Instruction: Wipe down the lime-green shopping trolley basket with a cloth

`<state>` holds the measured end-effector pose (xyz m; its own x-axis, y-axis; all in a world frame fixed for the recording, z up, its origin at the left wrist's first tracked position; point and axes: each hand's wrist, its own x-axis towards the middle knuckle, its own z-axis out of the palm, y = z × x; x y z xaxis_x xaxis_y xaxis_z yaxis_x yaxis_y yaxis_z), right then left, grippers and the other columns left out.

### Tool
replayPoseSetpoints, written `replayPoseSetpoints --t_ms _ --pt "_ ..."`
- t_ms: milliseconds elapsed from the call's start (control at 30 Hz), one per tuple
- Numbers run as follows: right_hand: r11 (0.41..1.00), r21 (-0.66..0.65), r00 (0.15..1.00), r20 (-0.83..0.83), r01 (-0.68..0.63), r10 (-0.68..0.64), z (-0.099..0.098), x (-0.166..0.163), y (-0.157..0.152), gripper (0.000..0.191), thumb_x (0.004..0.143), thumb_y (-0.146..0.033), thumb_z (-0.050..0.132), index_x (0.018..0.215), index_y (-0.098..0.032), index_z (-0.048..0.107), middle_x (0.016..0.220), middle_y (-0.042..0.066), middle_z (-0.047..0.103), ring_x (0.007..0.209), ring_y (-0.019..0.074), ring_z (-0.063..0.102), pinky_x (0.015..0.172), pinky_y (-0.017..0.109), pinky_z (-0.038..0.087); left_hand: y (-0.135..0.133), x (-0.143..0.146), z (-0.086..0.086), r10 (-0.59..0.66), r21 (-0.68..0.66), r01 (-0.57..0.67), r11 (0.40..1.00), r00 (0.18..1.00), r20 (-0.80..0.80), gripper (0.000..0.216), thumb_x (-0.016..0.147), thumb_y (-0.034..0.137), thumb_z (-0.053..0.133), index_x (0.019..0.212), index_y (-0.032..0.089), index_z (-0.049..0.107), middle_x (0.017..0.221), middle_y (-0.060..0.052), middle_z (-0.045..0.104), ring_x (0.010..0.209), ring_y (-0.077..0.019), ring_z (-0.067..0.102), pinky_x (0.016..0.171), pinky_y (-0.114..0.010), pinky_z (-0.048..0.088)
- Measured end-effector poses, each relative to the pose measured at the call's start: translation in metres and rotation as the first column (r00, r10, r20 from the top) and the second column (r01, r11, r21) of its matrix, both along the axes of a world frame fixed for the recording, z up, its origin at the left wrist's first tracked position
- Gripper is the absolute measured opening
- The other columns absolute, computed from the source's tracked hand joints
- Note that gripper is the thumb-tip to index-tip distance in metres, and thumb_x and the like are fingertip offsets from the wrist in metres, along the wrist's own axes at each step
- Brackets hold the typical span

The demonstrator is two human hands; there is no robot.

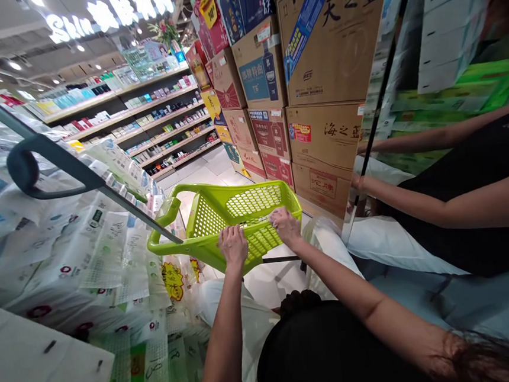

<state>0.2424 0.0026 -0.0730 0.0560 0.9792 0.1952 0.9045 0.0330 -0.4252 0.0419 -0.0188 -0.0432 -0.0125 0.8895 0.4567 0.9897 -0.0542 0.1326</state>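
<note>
A lime-green plastic shopping basket (220, 212) is tilted in front of me, its open side facing away. My left hand (233, 245) is closed on the basket's near rim. My right hand (285, 224) grips the same rim a little to the right, fingers curled over the mesh. Nothing shows inside the basket. Its green handle curves out at the left end.
Packs of wrapped tissue (86, 253) fill a display at my left, behind a dark metal bar (69, 162). Stacked cardboard boxes (321, 90) rise at the right. Another person's arms (416, 200) reach toward a pole at far right. Shelves (159, 122) line the tiled aisle ahead.
</note>
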Motion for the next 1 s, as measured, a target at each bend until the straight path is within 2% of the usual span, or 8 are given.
replayPoseSetpoints --t_ms 133,233,400,467,633,733,900,1000 --pt "0.973 -0.035 0.973 -0.022 0.23 -0.23 -0.003 0.043 0.011 0.034 0.102 -0.02 0.04 0.118 -0.018 0.07 0.129 0.016 0.058 0.104 0.0248 0.061 0.08 0.034 0.052 -0.001 -0.011 0.006 0.048 0.027 -0.048 0.998 0.999 0.001 0.04 0.103 0.031 0.037 0.117 0.021 0.073 0.124 -0.013 0.072 0.13 -0.0304 0.055 0.119 -0.048 0.029" --pt "0.963 -0.055 0.964 -0.026 0.262 -0.264 0.004 0.035 0.01 0.039 0.103 -0.017 0.035 0.124 -0.015 0.068 0.124 0.019 0.061 0.105 0.0275 0.061 0.082 0.038 0.053 0.002 -0.006 0.006 0.043 0.036 -0.043 0.998 0.999 0.008 0.042 0.103 0.03 0.036 0.12 0.018 0.073 0.126 -0.014 0.071 0.13 -0.0306 0.053 0.119 -0.048 0.028" --pt "0.983 0.067 0.983 0.08 -0.171 0.166 0.015 -0.032 -0.008 0.044 0.099 -0.012 0.042 0.139 -0.018 0.059 0.136 0.019 0.058 0.112 0.0269 0.056 0.08 0.035 0.055 0.003 0.002 0.008 0.032 0.009 -0.033 0.999 0.999 0.025 0.04 0.103 0.029 0.038 0.119 0.02 0.073 0.126 -0.014 0.072 0.127 -0.0307 0.056 0.116 -0.049 0.031" --pt "0.979 0.025 0.975 0.097 -0.201 0.198 0.018 -0.03 -0.008 0.037 0.098 -0.017 0.05 0.132 -0.02 0.064 0.135 0.017 0.058 0.111 0.025 0.056 0.08 0.032 0.055 0.001 -0.004 0.013 0.029 -0.004 -0.029 1.0 1.0 0.004 0.04 0.103 0.03 0.037 0.116 0.022 0.074 0.123 -0.012 0.073 0.124 -0.0295 0.058 0.115 -0.048 0.032" --pt "0.989 -0.081 0.988 0.101 0.123 -0.115 0.017 0.034 0.012 0.029 0.1 -0.018 0.049 0.121 -0.015 0.068 0.133 0.017 0.057 0.108 0.0235 0.06 0.083 0.031 0.052 -0.001 -0.018 0.022 0.074 0.015 -0.073 0.997 0.997 -0.039 0.044 0.104 0.033 0.033 0.108 0.021 0.075 0.117 -0.012 0.075 0.12 -0.0299 0.058 0.114 -0.048 0.032" --pt "0.976 -0.078 0.973 0.126 0.205 -0.194 0.014 0.031 0.013 0.036 0.104 -0.015 0.037 0.127 -0.014 0.064 0.13 0.019 0.058 0.107 0.0235 0.06 0.082 0.031 0.053 0.003 -0.012 0.02 0.076 0.013 -0.076 0.997 0.997 -0.022 0.045 0.105 0.034 0.032 0.101 0.02 0.075 0.11 -0.013 0.076 0.111 -0.03 0.061 0.112 -0.048 0.034" --pt "0.985 0.025 0.961 0.223 -0.173 0.163 0.015 -0.033 -0.003 0.044 0.102 -0.009 0.034 0.14 -0.013 0.054 0.132 0.019 0.057 0.111 0.0234 0.056 0.077 0.029 0.056 0.002 -0.003 0.015 0.062 0.024 -0.062 0.998 0.998 -0.018 0.044 0.104 0.033 0.033 0.1 0.019 0.075 0.108 -0.014 0.076 0.11 -0.0306 0.061 0.11 -0.048 0.035" --pt "0.984 -0.011 0.967 0.183 -0.179 0.178 0.016 -0.028 -0.007 0.036 0.101 -0.018 0.043 0.131 -0.017 0.062 0.134 0.016 0.055 0.112 0.0237 0.054 0.078 0.03 0.055 -0.003 -0.013 0.016 0.033 0.041 -0.032 0.999 0.999 -0.014 0.04 0.104 0.031 0.036 0.107 0.021 0.074 0.115 -0.012 0.075 0.115 -0.0294 0.06 0.112 -0.047 0.034"
